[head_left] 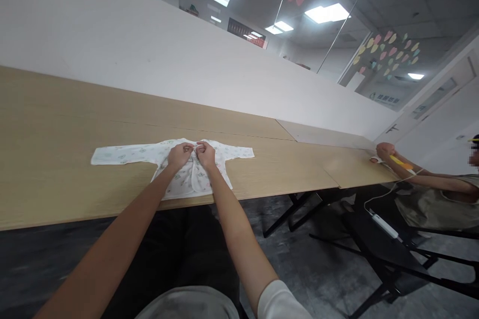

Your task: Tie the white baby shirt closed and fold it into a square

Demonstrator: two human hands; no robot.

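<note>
A small white baby shirt (179, 182) with a faint print lies spread on the wooden table, its front facing up and both sleeves stretched out sideways. My left hand (180, 155) pinches the shirt close to the neckline. Right beside it, my right hand (205, 153) pinches the other front edge at the same height. The fingertips of both hands almost meet at the top of the front opening. Whatever small fastening may lie between the fingers is hidden. Below the hands the two front edges hang apart slightly toward the hem.
The long wooden table (277, 174) runs along a white partition (149, 60) topped with glass. At the far right another person's hands (385, 151) hold something at the table. A black folding chair (385, 244) carrying a white power strip (385, 225) stands at the right.
</note>
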